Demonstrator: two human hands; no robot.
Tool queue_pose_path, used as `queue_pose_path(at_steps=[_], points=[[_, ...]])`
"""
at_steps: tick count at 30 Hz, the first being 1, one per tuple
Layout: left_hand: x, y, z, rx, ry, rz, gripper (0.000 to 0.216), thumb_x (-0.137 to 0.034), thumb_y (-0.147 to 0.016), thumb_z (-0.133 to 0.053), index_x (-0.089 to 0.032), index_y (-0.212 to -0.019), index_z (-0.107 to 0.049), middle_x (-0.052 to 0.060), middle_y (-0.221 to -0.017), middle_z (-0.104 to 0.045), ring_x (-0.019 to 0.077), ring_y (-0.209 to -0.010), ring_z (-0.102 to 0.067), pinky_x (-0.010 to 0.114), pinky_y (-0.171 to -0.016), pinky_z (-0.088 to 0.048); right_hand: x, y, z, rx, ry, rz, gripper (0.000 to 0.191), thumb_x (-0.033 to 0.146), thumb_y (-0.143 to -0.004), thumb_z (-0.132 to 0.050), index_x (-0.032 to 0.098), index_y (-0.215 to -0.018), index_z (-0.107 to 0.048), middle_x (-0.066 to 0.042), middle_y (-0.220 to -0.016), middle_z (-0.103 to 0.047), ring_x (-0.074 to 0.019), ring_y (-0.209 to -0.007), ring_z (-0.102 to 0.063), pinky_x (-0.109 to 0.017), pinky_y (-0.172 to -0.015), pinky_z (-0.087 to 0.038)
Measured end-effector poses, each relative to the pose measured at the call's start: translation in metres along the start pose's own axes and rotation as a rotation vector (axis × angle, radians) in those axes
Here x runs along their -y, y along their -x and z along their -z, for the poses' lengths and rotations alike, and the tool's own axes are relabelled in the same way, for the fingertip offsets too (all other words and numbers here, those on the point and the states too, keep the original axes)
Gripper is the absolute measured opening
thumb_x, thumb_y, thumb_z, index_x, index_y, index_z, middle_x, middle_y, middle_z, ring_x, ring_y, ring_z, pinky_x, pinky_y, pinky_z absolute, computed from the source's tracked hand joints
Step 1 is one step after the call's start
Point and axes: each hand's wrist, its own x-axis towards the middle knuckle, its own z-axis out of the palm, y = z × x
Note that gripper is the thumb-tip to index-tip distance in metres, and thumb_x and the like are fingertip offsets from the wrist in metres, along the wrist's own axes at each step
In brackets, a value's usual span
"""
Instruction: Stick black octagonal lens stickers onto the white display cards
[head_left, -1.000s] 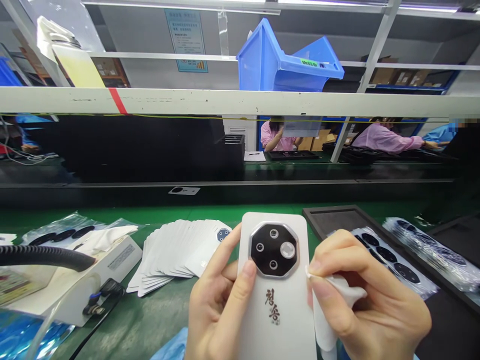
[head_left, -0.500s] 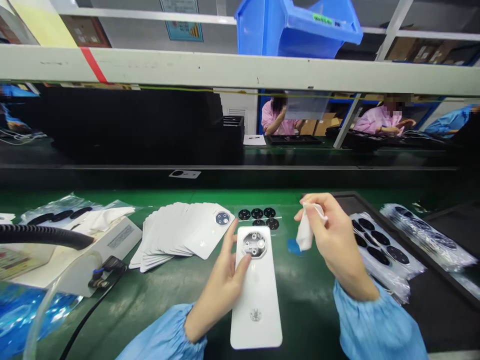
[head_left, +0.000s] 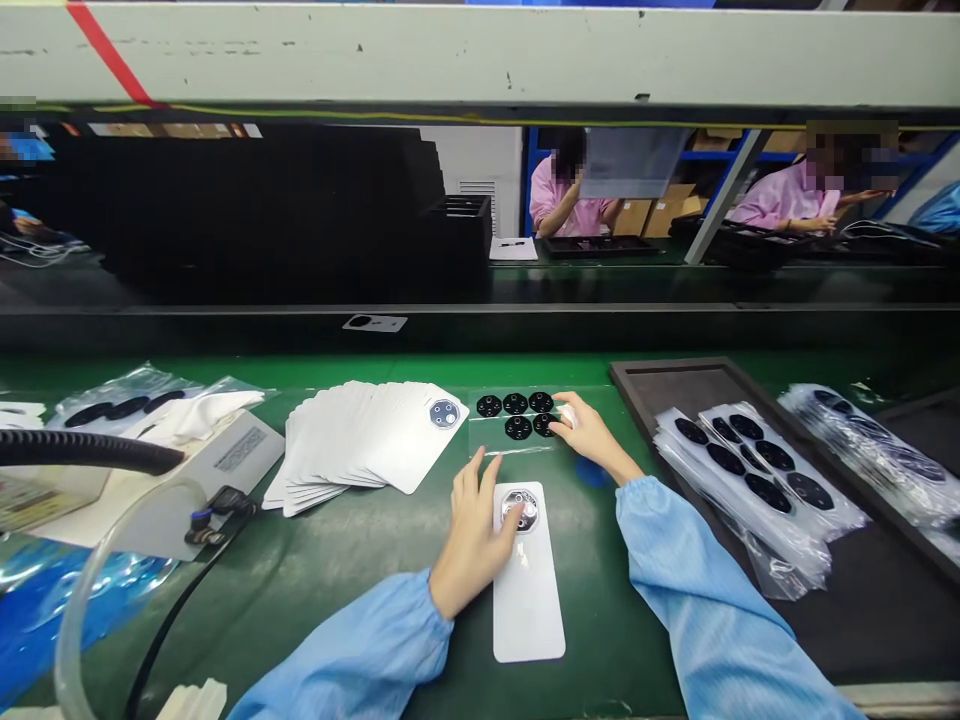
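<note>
A white phone back cover (head_left: pixel 529 600) with a round silver-and-black camera ring (head_left: pixel 519 510) lies flat on the green table. My left hand (head_left: pixel 476 535) is over its upper left edge, fingers spread, the thumb by the ring. Beyond the cover lies a clear film sheet (head_left: pixel 491 440) bearing several black round camera lens pieces (head_left: pixel 515 403). At the sheet's right edge my right hand (head_left: pixel 592 435) has its fingers closed, a bit of white cloth (head_left: pixel 570 415) showing between them. Its fingertips are at the lower right lens piece; whether they grip it is hidden.
A fanned stack of white back covers (head_left: pixel 345 440) lies left of the sheet. Bagged black lens pieces (head_left: pixel 765 480) rest in a dark tray (head_left: pixel 840 620) at right. At left stand a white box (head_left: pixel 225 465) and a black corrugated hose (head_left: pixel 90 450). Co-workers (head_left: pixel 570 200) sit beyond.
My right hand has moved left and down from mid-air to the film sheet, still with the white cloth. My left hand has loosened from the cover. The view has tilted down.
</note>
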Motion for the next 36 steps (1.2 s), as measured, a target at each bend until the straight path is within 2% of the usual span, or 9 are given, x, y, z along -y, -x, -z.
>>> queue_pose_path(at_steps=[2,4,7,10,15,20,27,36], points=[[0.003,-0.033,-0.001,-0.023,-0.025,-0.024,0.038,-0.031,-0.094,-0.044,-0.018,-0.13,-0.039,0.013,-0.133,-0.042,0.0224,-0.128,-0.042,0.037,-0.107,-0.037,-0.003,-0.003,-0.005,0.06,0.04,0.012,0.032,0.035,-0.093,-0.057,0.015,-0.118,-0.054,-0.005,-0.098,-0.06,-0.0149,-0.077,-0.06,-0.033,-0.07,-0.053],[0.007,-0.067,-0.006,-0.017,-0.057,-0.004,0.034,-0.034,-0.092,-0.048,-0.016,-0.12,-0.046,0.012,-0.121,-0.048,0.0222,-0.115,-0.053,0.035,-0.098,-0.044,-0.006,-0.004,-0.009,0.099,0.08,0.022,0.033,0.035,-0.093,-0.057,0.015,-0.119,-0.054,-0.006,-0.103,-0.06,-0.0164,-0.082,-0.061,-0.035,-0.074,-0.053],[0.01,-0.103,-0.018,0.006,-0.125,0.052,0.039,-0.042,-0.086,-0.058,-0.012,-0.109,-0.052,0.013,-0.114,-0.051,0.0239,-0.104,-0.057,0.038,-0.088,-0.049,-0.009,-0.004,-0.012,0.129,0.137,0.029,0.033,0.035,-0.093,-0.057,0.015,-0.119,-0.054,-0.007,-0.107,-0.059,-0.018,-0.087,-0.061,-0.038,-0.077,-0.053],[0.011,-0.118,-0.024,0.045,-0.189,0.113,0.041,-0.043,-0.084,-0.061,-0.012,-0.11,-0.054,0.011,-0.116,-0.054,0.0229,-0.102,-0.056,0.042,-0.086,-0.049,-0.011,-0.003,-0.012,0.146,0.18,0.036,0.034,0.035,-0.093,-0.057,0.016,-0.121,-0.053,-0.008,-0.11,-0.059,-0.0195,-0.092,-0.06,-0.04,-0.081,-0.052],[0.01,-0.133,-0.019,0.167,-0.271,0.222,0.034,-0.038,-0.089,-0.058,-0.014,-0.113,-0.057,0.009,-0.115,-0.058,0.0213,-0.1,-0.059,0.042,-0.085,-0.051,-0.012,-0.003,-0.011,0.163,0.206,0.043,0.035,0.035,-0.093,-0.057,0.016,-0.122,-0.053,-0.008,-0.114,-0.058,-0.0209,-0.096,-0.059,-0.042,-0.084,-0.051],[-0.002,-0.144,-0.012,0.243,-0.35,0.247,0.034,-0.036,-0.089,-0.058,-0.014,-0.115,-0.057,0.009,-0.117,-0.059,0.0221,-0.103,-0.059,0.043,-0.086,-0.051,-0.014,-0.003,-0.012,0.164,0.198,0.042,0.036,0.034,-0.093,-0.057,0.016,-0.123,-0.052,-0.009,-0.116,-0.057,-0.0217,-0.099,-0.059,-0.043,-0.085,-0.051],[-0.03,-0.135,-0.009,0.261,-0.457,0.215,0.037,-0.034,-0.089,-0.058,-0.015,-0.12,-0.054,0.01,-0.12,-0.057,0.0215,-0.1,-0.06,0.042,-0.084,-0.053,-0.011,-0.001,-0.012,0.151,0.18,0.054,0.035,0.034,-0.093,-0.057,0.016,-0.123,-0.053,-0.009,-0.116,-0.057,-0.0217,-0.099,-0.059,-0.043,-0.085,-0.051],[-0.051,-0.124,-0.027,0.231,-0.516,0.162,0.032,-0.03,-0.09,-0.057,-0.014,-0.118,-0.056,0.01,-0.118,-0.058,0.0213,-0.101,-0.061,0.042,-0.084,-0.053,-0.009,0.0,-0.011,0.155,0.168,0.065,0.034,0.034,-0.093,-0.057,0.016,-0.121,-0.053,-0.009,-0.115,-0.058,-0.0211,-0.097,-0.06,-0.042,-0.083,-0.052]])
